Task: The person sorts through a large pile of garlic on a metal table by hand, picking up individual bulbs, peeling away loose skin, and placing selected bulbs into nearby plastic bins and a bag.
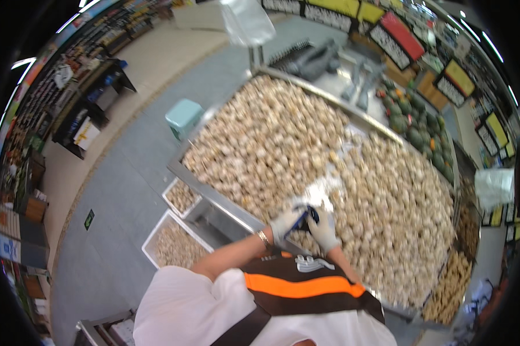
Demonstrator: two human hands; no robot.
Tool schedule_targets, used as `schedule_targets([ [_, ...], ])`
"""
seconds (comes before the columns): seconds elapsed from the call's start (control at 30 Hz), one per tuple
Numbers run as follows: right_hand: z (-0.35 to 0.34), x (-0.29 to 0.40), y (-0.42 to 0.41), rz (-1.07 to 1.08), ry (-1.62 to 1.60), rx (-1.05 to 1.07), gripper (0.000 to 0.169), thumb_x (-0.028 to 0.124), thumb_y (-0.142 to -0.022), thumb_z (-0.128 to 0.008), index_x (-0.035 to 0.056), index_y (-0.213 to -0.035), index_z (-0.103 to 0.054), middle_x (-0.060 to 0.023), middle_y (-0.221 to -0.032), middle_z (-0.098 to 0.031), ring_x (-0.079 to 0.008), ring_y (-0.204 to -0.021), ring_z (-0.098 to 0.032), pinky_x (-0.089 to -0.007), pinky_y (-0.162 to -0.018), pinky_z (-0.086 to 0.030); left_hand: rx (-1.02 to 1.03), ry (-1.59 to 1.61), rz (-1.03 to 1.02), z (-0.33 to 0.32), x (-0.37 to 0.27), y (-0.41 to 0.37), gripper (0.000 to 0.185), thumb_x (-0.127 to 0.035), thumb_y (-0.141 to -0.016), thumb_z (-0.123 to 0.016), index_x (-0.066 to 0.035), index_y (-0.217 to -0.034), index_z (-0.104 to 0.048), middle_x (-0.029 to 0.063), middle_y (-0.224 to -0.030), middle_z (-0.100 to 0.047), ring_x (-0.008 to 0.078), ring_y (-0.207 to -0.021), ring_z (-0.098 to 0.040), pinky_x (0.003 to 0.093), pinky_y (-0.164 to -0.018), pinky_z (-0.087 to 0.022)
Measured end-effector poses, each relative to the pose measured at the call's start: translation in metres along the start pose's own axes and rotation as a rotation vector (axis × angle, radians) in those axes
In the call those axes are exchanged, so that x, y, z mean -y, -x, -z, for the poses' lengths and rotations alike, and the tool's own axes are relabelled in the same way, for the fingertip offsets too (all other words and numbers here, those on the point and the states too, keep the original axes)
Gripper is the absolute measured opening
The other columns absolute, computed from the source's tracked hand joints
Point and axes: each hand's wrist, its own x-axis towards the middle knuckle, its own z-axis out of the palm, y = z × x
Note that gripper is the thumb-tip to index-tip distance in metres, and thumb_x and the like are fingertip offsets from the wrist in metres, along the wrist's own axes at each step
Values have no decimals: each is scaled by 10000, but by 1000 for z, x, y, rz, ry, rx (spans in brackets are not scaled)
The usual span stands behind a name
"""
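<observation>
My left hand (283,224), in a pale work glove with a metal band at the wrist, grips a blue-and-black object (302,222) too blurred to name exactly. On its other side, my right hand (323,229), gloved the same way, has its fingers on the black upper end. Both hands are over the near edge of a metal display bin (229,212) heaped with garlic bulbs (268,142). Just beyond my fingers, a strip of the bin's shiny bottom (322,190) shows between two heaps. The gloves partly hide the held object.
White foam boxes (149,248) with garlic stand left of the bin, by a metal trough (216,225). A teal lidded bin (184,116) is on the floor. Green squashes (415,125) lie beyond the far rim. Ginger (448,289) borders the right. Plastic bag rolls (247,24) hang at the corner.
</observation>
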Motion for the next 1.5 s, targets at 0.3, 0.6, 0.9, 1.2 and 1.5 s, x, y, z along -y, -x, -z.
schedule_targets([
  [0.3,18,38,-3,77,334,115,468,212,-690,-754,66,-1103,-589,-161,-1046,-590,-350,-941,-604,-438,-800,-485,74,337,30,-10,-14,18,275,-265,-1006,-502,-73,-1185,-585,12,-1015,-649,113,-861,-636,254,-722,-539],
  [0.6,18,33,-8,184,191,131,383,201,-726,-704,77,-1075,-608,-163,-979,-632,-341,-916,-625,-436,-758,-491,13,45,-129,-1,-16,28,305,-260,-1010,-490,-11,-1156,-591,69,-1022,-656,154,-862,-644,312,-736,-567],
  [0.9,15,53,-2,191,209,-31,264,215,-731,-699,67,-927,-601,-147,-799,-636,-354,-772,-633,-441,-688,-492,-164,-578,-390,-6,-21,33,254,-180,-1004,-469,1,-1111,-612,95,-978,-669,145,-826,-639,280,-655,-557],
  [1.2,0,28,-5,146,122,-112,139,147,-768,-669,53,-867,-639,-190,-763,-626,-380,-726,-623,-453,-645,-487,-258,-533,-153,-14,-23,30,261,-218,-976,-550,-19,-1137,-600,56,-870,-631,99,-753,-566,274,-665,-498],
  [1.5,40,23,-27,-250,-1087,361,246,63,-912,-478,-40,-1080,-625,-45,-787,-587,-131,-637,-545,-274,-572,-447,93,114,52,-8,-71,43,569,-523,-1019,-327,-41,-1031,-630,39,-731,-606,102,-561,-521,223,-499,-416],
])
